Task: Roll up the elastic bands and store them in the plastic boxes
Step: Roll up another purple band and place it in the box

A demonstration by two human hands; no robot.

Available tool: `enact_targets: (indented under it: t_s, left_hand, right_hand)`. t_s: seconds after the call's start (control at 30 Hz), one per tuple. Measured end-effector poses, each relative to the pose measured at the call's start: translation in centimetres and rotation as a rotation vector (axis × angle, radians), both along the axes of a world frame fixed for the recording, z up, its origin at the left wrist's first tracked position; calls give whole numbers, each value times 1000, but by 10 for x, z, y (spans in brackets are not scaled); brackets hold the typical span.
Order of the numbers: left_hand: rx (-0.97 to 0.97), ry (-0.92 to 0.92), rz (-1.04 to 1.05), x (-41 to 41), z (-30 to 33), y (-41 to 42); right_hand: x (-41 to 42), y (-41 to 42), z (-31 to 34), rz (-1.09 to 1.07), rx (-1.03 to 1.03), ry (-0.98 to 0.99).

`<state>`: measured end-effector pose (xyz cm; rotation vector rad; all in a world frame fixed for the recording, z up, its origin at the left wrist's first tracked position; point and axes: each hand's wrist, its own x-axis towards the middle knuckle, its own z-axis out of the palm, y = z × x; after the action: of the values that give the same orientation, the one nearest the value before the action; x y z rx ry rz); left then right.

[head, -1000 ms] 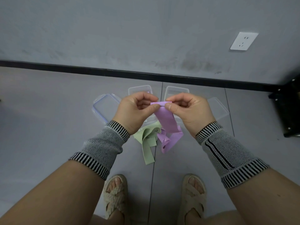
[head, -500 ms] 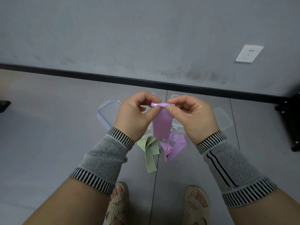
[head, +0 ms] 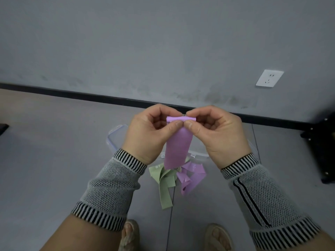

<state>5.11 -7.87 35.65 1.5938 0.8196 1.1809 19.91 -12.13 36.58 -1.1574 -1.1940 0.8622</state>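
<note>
Feet: two sandalled feet [head: 129,236] are seen at the lower edge, planted on the grey floor [head: 45,160].
Forearms: both are covered by grey mesh sleeves [head: 110,192] with black-and-white striped cuffs.
Green band: a pale green band [head: 164,189] is left crumpled on the floor between the forearms, one end trailing toward the feet.
Purple band, lower part: the loose end [head: 190,180] is heaped on the floor just beside the green band.
Purple band, upper part: a flat length [head: 178,147] is hung from a small rolled end held in the air between the hands.
Left hand [head: 150,131]: the grip is closed; the roll is pinched between thumb and curled fingers at its left end.
Right hand [head: 217,131]: the grip is likewise closed on the roll's right end, thumb tips nearly touching.
Boxes: clear plastic boxes are largely hidden behind the hands; a clear lid [head: 116,136] is seen at the left.
Wall: a grey wall [head: 145,42] with a black skirting and a white socket [head: 269,78] is shown farthest.
</note>
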Motion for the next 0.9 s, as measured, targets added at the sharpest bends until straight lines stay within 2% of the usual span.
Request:
enact_targets:
  t_s: [0.27,0.57,0.9]
  left_hand:
    - [-18,-3,32,5,-1,3]
    - [-180,-85,7,13,-3,-1]
    - [-134,-35,25,6,-2,-1]
  right_hand:
    - [0,5,-7,-41,-56,48]
    - [10,5,-4,-40,-12,28]
    - [11,4,-9,26,-84,71]
